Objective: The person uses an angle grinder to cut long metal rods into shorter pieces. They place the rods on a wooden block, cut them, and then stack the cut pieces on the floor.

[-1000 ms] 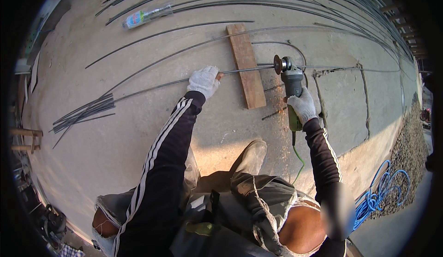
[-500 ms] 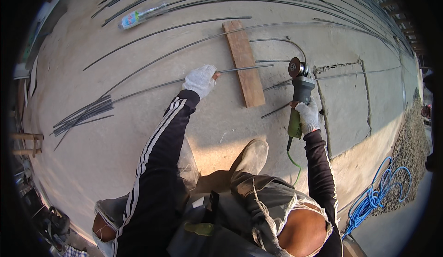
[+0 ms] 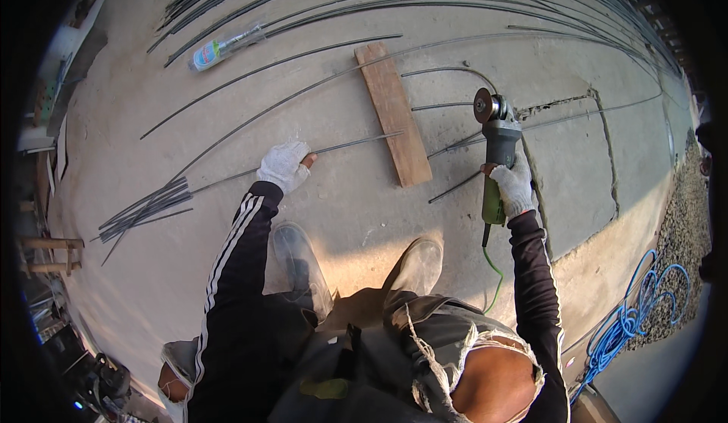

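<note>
My left hand (image 3: 283, 166), in a white work glove, is closed on a thin steel rod (image 3: 349, 142), whose right end rests on a wooden plank (image 3: 389, 108) lying on the concrete floor. My right hand (image 3: 509, 189), also gloved, grips an angle grinder (image 3: 501, 146) with a green and dark body, held right of the plank with its disc (image 3: 483, 105) upward. A green cord hangs from the tool. Short cut rods (image 3: 148, 209) lie in a loose bundle at left. A long rod crosses the plank beyond my hands.
Many long rods (image 3: 425, 0) lie across the top, with a plastic bottle (image 3: 206, 57) among them. A blue coiled hose (image 3: 623, 324) and gravel (image 3: 675, 233) are at right, a wooden stand (image 3: 53, 244) at left. My boots are below my hands.
The sparks seen earlier are gone. My left hand has moved left and down, drawing the rod leftward across the plank. The grinder has moved right, away from the rod.
</note>
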